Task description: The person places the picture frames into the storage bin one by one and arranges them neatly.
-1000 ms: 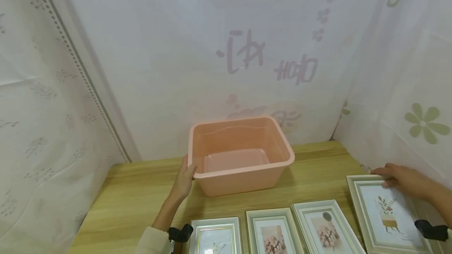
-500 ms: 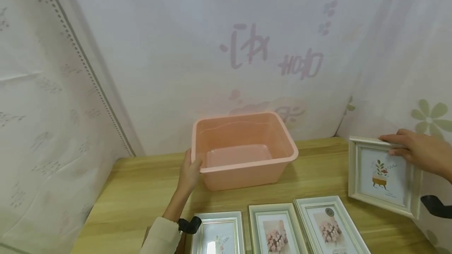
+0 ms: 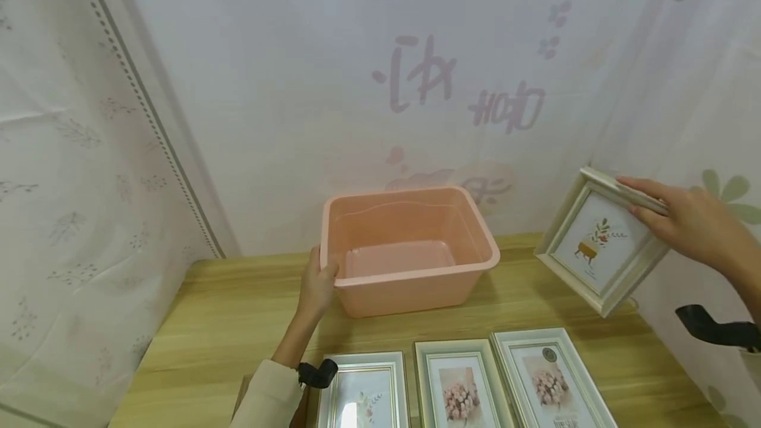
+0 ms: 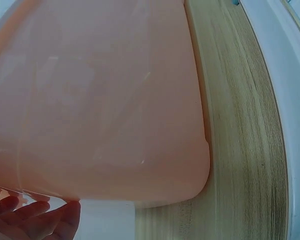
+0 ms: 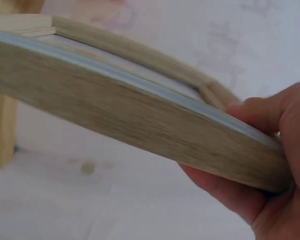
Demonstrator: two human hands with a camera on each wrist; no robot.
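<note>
A pink plastic basin (image 3: 410, 292) stands on the wooden table with nothing inside it. My left hand (image 3: 316, 286) grips its left rim near the front corner; in the left wrist view the fingers (image 4: 37, 220) curl at the basin's edge. At the right, my right hand (image 3: 684, 216) holds a picture frame (image 3: 600, 240) by its upper edge, raised above the table and tilted. A potted plant is drawn on the frame's picture. In the right wrist view the frame's side (image 5: 125, 117) lies between thumb and fingers.
Along the table's front lie a frame with a plant print (image 3: 364, 392) and two frames with pink flowers, one in the middle (image 3: 460, 388) and one on the right (image 3: 549, 382). Printed cloth (image 3: 267, 117) hangs behind and at both sides. A brown object sits partly behind the left sleeve.
My right hand has lifted the picture frame off the table at the right, then moved it up and left, tilting it. My left hand stays on the basin's rim.
</note>
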